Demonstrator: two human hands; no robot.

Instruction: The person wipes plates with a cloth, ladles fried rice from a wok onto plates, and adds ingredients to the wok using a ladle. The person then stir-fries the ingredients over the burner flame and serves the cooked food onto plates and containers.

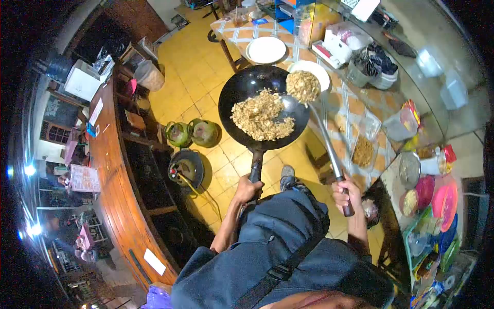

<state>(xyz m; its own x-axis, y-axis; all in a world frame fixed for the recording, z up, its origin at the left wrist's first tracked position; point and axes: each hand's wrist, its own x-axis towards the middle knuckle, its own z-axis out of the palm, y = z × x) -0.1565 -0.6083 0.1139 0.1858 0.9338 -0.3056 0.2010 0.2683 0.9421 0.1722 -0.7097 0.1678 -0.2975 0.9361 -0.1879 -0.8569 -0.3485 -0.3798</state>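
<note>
My left hand (pixel 249 189) is wrapped round the handle of a black wok (pixel 234 103), which is held up in front of me over the floor. Fried rice (pixel 262 116) lies heaped in the middle of the wok. In my right hand (pixel 347 194) is the dark grip of a long metal ladle (pixel 327 141). Its head carries a mound of fried rice (pixel 302 86) and overlaps a white plate (pixel 323 77) on the table. Another white plate (pixel 266 50) sits farther back.
A tile-patterned table (pixel 339 113) runs along the right, with a container of brown crumbs (pixel 364 152) on it. Green gas cylinders (pixel 203 133) and a black bucket (pixel 186 170) stand on the yellow floor. A wooden counter (pixel 116 175) curves along the left.
</note>
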